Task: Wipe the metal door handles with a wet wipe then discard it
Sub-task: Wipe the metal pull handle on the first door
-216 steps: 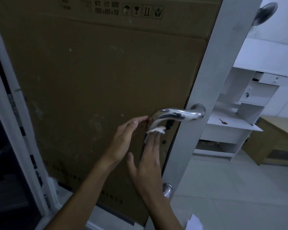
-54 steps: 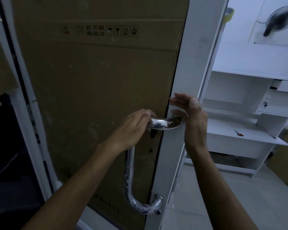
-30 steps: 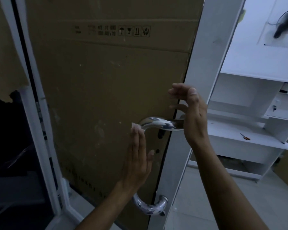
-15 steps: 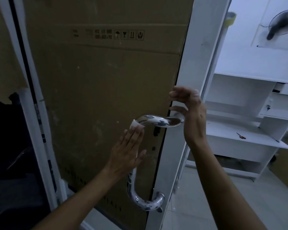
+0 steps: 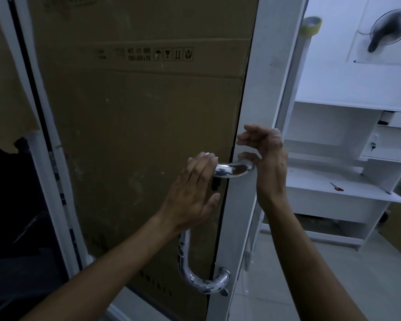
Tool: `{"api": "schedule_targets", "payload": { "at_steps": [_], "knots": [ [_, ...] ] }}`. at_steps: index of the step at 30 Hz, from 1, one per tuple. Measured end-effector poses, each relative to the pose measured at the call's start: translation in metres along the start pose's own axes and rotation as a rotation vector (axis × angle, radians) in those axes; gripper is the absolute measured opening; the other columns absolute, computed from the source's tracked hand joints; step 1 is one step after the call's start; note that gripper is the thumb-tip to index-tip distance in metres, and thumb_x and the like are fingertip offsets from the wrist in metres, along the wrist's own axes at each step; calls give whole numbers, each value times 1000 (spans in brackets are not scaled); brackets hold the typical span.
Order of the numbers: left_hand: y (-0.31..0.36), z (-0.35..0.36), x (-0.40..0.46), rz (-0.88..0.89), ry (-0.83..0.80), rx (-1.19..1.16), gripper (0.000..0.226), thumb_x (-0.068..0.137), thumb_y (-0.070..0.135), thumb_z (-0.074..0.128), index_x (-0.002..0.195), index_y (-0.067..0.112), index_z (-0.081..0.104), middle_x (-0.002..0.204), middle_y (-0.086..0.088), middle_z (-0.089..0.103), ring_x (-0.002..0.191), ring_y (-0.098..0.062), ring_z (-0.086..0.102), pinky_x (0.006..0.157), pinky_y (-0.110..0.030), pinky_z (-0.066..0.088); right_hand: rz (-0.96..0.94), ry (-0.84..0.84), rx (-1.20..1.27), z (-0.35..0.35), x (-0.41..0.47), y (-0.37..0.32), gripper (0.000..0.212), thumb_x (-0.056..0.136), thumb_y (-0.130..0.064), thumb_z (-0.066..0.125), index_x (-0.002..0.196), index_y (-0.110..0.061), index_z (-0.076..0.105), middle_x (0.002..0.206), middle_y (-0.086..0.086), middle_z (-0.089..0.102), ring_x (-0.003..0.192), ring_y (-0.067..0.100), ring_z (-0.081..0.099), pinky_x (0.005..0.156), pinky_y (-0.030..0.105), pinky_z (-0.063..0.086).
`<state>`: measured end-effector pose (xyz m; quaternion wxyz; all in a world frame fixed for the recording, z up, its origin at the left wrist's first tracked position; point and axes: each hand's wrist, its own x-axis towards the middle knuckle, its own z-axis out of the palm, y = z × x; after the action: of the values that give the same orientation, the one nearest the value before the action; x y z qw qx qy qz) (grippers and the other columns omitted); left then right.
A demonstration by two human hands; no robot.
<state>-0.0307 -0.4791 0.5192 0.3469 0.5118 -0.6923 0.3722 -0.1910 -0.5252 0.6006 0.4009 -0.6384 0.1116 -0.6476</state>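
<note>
Here the left hand (image 5: 192, 193) lays straight fingers (image 5: 203, 166) flat over a wipe (image 5: 209, 154) atop the handle's (image 5: 232, 169) bend, thumb spread below, while the right hand (image 5: 267, 158), fingers loosely extended and holding nothing, hovers by the handle's mount on the door frame (image 5: 259, 89), both forearms reaching up.

Hidden and unreadable parts at the door

The left hand (image 5: 192, 193) covers the metal handle's (image 5: 233, 169) upper bend and most of the wet wipe (image 5: 209, 155); the cardboard's (image 5: 134, 140) printed label is too blurred to read.
</note>
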Motion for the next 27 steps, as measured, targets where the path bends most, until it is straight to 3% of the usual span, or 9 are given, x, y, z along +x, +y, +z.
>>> {"api": "schedule_targets", "payload": {
  "at_steps": [5, 8, 11, 17, 20, 23, 27],
  "knots": [
    [4, 7, -11, 87, -7, 86, 67, 100, 40, 33, 151, 3, 11, 160, -13, 9, 149, -27, 8, 122, -41, 10, 30, 39, 14, -3, -5, 5, 44, 101, -35, 21, 104, -21, 62, 100, 7, 68, 96, 22, 66, 73, 31, 55],
    [-3, 17, -28, 154, 27, 166, 70, 100, 35, 37, 153, 7, 0, 162, -8, -7, 149, -24, 1, 122, -39, 8, 36, 47, 33, -10, -7, 8, 45, 102, -34, 21, 104, -19, 63, 99, 11, 66, 93, 23, 65, 71, 32, 55],
    [-9, 22, -31, 194, 63, 212, 70, 99, 31, 39, 153, 9, 1, 162, -7, -8, 149, -23, 0, 121, -39, 8, 36, 38, 16, -14, -7, 10, 45, 101, -35, 21, 103, -21, 64, 98, 9, 66, 92, 21, 65, 72, 32, 56],
    [7, 28, -6, 330, 49, 444, 60, 98, 23, 40, 153, 12, 20, 163, -7, 3, 150, -26, 5, 120, -47, 5, 48, 58, 2, -16, -8, 14, 46, 101, -37, 21, 103, -21, 64, 97, 6, 67, 92, 19, 66, 74, 27, 54],
    [19, 26, 13, 327, 12, 584, 60, 97, 23, 36, 153, 13, 20, 161, -6, 13, 149, -25, 8, 116, -55, 2, 35, 78, 2, -22, -7, 12, 46, 100, -37, 22, 104, -17, 64, 96, 6, 67, 93, 19, 66, 76, 26, 53],
    [31, 21, 33, 291, -52, 663, 64, 94, 28, 39, 152, 9, 22, 156, -10, 28, 143, -28, 25, 115, -59, 1, 38, 102, 5, -29, -5, 9, 48, 99, -38, 22, 105, -15, 64, 96, 5, 68, 94, 18, 65, 78, 27, 52],
    [48, 14, 46, 155, -95, 548, 56, 92, 29, 45, 143, 8, 42, 134, -11, 55, 120, -26, 54, 117, -54, 13, 48, 111, 13, -31, -3, 6, 50, 97, -41, 23, 107, -11, 63, 97, 6, 68, 94, 19, 65, 78, 28, 53]
  ]
}}
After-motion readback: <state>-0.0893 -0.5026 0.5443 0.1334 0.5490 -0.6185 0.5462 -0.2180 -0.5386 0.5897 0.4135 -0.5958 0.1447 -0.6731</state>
